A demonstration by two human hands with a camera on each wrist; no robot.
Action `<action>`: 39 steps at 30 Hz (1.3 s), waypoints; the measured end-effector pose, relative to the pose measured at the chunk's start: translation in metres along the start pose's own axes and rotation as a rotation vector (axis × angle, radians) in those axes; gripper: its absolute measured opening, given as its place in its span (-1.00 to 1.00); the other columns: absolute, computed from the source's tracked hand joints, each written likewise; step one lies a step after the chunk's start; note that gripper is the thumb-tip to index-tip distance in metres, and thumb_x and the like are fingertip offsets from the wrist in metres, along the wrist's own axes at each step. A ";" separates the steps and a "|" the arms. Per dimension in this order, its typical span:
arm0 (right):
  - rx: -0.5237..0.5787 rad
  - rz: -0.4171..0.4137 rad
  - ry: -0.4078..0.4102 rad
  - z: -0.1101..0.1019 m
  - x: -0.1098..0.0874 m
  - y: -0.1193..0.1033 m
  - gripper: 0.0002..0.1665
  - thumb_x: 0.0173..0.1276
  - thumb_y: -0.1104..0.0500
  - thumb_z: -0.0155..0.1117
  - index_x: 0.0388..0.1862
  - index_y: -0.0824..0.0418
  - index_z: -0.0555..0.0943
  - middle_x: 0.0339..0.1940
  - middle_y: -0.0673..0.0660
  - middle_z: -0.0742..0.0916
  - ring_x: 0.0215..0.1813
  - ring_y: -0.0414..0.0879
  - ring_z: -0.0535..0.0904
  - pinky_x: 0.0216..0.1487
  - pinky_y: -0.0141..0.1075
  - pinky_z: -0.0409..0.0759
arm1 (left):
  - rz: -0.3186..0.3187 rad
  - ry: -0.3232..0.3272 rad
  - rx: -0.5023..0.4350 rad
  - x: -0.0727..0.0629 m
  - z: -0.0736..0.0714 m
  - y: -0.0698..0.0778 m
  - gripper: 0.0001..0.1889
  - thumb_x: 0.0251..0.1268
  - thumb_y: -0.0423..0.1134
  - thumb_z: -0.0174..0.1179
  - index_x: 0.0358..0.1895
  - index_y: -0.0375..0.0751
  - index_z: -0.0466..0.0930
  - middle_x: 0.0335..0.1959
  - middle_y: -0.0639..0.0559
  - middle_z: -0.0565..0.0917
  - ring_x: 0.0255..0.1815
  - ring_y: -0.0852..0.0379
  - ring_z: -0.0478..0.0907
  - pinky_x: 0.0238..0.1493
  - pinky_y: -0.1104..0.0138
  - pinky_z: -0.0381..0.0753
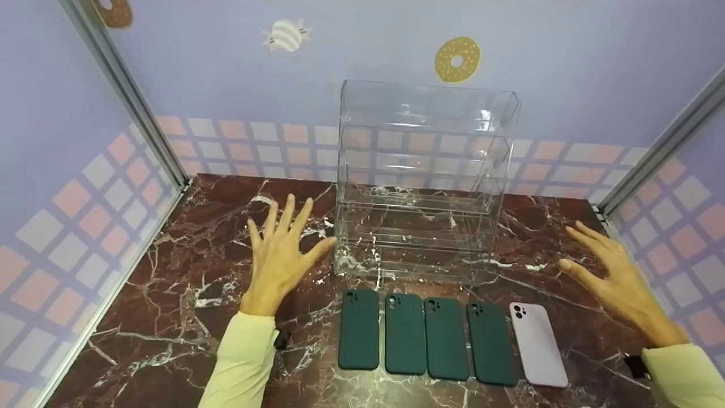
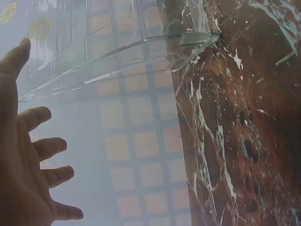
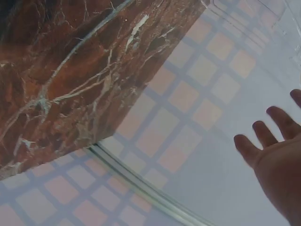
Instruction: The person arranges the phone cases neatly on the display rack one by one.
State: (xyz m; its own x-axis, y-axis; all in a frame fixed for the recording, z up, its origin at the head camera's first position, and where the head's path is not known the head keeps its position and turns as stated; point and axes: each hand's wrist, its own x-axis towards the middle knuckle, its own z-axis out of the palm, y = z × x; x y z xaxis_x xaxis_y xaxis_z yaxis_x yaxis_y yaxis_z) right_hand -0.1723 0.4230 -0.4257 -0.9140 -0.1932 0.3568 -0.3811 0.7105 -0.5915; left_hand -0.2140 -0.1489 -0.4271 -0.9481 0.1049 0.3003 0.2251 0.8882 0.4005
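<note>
Hands spread loosely, left hand (image 1: pixel 277 260) beside (perhaps touching) the clear rack (image 1: pixel 419 187), right hand (image 1: pixel 614 283) well apart.

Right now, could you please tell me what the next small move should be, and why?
I would probably lower the right hand to the pale phone case: that hand holds nothing, the case is the nearest one to it, at the right end of the row beside the green cases, and the clear tiered rack stands just behind them.

The left hand (image 1: pixel 277 258) points forward, fingers fanned and thumb stretched sideways. Well apart, the right hand (image 1: pixel 617 280) angles inward, fingers extended, thumb spread.
</note>
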 end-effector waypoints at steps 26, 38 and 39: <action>0.227 0.144 -0.074 -0.002 -0.020 0.039 -0.45 0.57 0.29 0.35 0.49 0.32 0.53 0.30 -0.09 0.74 0.16 -0.36 0.68 0.07 -0.52 0.60 | -0.073 0.131 -0.681 0.022 0.043 0.000 -0.24 0.38 -0.07 0.49 0.60 -0.05 0.43 0.54 -0.11 0.48 0.54 -0.17 0.39 0.51 -0.05 0.34; 0.275 0.201 -0.125 0.020 -0.027 0.057 -0.44 0.56 0.23 0.38 0.48 0.28 0.56 0.30 0.03 0.75 0.20 -0.23 0.70 0.03 -0.43 0.67 | -0.097 0.127 -0.927 0.020 0.070 -0.005 -0.35 0.34 -0.37 0.49 0.49 -0.22 0.54 0.45 -0.24 0.55 0.39 -0.31 0.53 0.35 -0.15 0.51; 0.272 0.209 -0.131 0.021 -0.027 0.059 -0.44 0.56 0.22 0.38 0.48 0.28 0.56 0.31 0.05 0.74 0.20 -0.21 0.70 0.03 -0.43 0.67 | -0.094 0.128 -0.940 0.020 0.071 -0.005 -0.36 0.33 -0.38 0.49 0.48 -0.23 0.55 0.45 -0.23 0.55 0.38 -0.32 0.54 0.35 -0.16 0.51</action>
State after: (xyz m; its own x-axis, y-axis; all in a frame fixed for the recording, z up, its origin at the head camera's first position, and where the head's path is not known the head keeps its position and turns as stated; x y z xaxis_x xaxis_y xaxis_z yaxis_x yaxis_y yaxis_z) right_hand -0.1726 0.4560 -0.4854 -0.9794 -0.1601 0.1227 -0.1910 0.5411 -0.8190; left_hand -0.2505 -0.1189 -0.4847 -0.9523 -0.0478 0.3015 0.2904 0.1617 0.9431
